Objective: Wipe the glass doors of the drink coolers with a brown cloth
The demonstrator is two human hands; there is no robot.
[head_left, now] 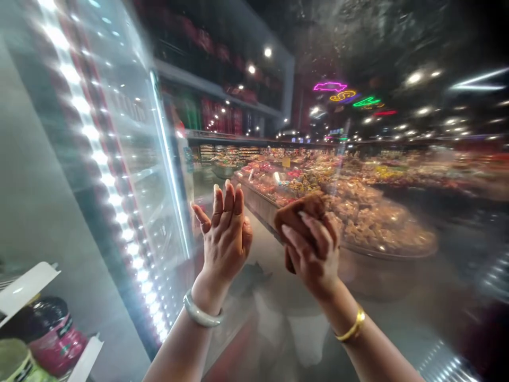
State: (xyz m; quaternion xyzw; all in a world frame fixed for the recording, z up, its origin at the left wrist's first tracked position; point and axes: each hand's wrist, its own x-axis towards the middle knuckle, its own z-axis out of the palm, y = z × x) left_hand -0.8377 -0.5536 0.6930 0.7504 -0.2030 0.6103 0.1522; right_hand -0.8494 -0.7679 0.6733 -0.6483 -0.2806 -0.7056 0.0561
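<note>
My left hand (pixel 225 233) has its fingers stretched up and apart, its back toward me, at or close to a glass pane in front of me. It holds nothing, and I cannot tell whether the palm touches the glass. A pale bangle circles that wrist. In my right hand (pixel 314 260) is a folded brown cloth (pixel 296 217), held up toward the pane with the fingers bent over it. Faint smears and reflections mark the glass (pixel 334 37). A gold bracelet sits on my right wrist.
A bright LED strip (pixel 107 180) runs down the left side. At lower left, jars, one with a pink label (pixel 59 339), stand by white shelf edges (pixel 27 289). Beyond the glass are a long produce display (pixel 358 212) and neon signs (pixel 344 95).
</note>
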